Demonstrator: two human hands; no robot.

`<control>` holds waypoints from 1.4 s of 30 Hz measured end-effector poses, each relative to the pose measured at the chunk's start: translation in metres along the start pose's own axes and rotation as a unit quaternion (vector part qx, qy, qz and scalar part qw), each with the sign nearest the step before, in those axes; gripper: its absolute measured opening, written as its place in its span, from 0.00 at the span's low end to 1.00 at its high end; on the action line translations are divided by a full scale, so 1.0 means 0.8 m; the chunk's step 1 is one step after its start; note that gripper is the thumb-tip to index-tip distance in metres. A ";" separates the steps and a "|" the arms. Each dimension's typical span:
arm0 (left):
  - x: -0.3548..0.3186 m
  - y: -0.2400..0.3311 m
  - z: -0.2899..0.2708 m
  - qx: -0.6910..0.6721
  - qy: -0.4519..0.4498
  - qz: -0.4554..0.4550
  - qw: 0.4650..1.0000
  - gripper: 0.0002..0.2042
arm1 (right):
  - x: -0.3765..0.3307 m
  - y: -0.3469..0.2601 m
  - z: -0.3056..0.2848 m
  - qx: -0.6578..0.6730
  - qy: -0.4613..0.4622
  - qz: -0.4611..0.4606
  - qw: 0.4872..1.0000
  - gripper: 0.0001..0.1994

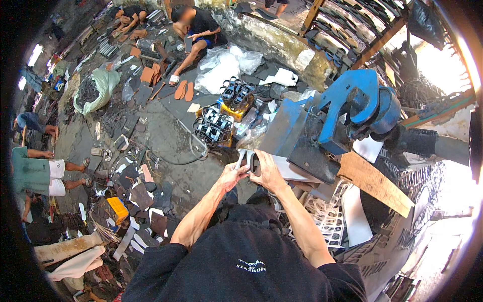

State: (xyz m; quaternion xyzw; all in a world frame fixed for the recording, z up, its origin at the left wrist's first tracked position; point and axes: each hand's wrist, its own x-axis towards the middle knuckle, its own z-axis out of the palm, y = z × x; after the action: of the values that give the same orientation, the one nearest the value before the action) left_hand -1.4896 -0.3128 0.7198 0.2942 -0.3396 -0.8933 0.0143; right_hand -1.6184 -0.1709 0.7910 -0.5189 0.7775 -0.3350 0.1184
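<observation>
Held piece point(242, 153) looks smooth, press point(347, 95) is scuffed painted metal, board point(375, 182) bare wood, shirt point(221, 259) matt cloth, bag point(215, 73) crinkly plastic tbh.

From my remote seat I see a black shirt point(221, 272) with small white print point(251, 265) across it, block letters mixed with script, upside down to me. Its short sleeves point(153, 269) are loose and equally black, leaving the forearms point(200, 214), left hand point(232, 176) and right hand point(267, 173) bare.
</observation>
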 end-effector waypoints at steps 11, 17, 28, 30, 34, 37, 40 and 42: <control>0.037 0.001 0.024 0.019 0.073 -0.009 0.997 0.16 | -0.086 0.012 0.006 0.167 0.171 0.225 0.945 0.29; 0.138 -0.004 0.069 0.050 -0.008 -0.014 0.999 0.14 | -0.288 0.210 -0.011 0.368 0.525 0.504 0.579 0.30; 0.208 -0.051 0.130 0.047 0.019 -0.035 0.998 0.22 | -0.297 0.311 -0.104 0.662 0.504 0.393 0.391 0.16; 0.206 -0.053 0.123 0.038 0.027 -0.029 0.998 0.25 | -0.294 0.290 -0.118 0.681 0.469 0.381 0.414 0.21; 0.213 -0.066 0.122 0.017 0.015 -0.043 0.999 0.34 | -0.285 0.293 -0.138 0.593 0.453 0.485 0.457 0.28; 0.224 -0.069 0.117 0.030 0.027 -0.028 0.999 0.33 | -0.274 0.330 -0.127 0.566 0.471 0.494 0.462 0.31; 0.203 -0.067 0.154 0.051 0.016 -0.018 0.998 0.26 | -0.289 0.352 -0.116 0.560 0.513 0.470 0.450 0.32; 0.183 -0.060 0.171 0.094 0.058 -0.023 0.994 0.24 | -0.282 0.337 -0.114 0.542 0.525 0.477 0.451 0.32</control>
State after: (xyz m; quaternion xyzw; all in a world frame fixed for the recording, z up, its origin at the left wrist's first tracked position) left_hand -1.6757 -0.2270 0.6967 0.3537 -0.4134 -0.8389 -0.0139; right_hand -1.7652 0.1296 0.6485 0.3770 0.4785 -0.7883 0.0867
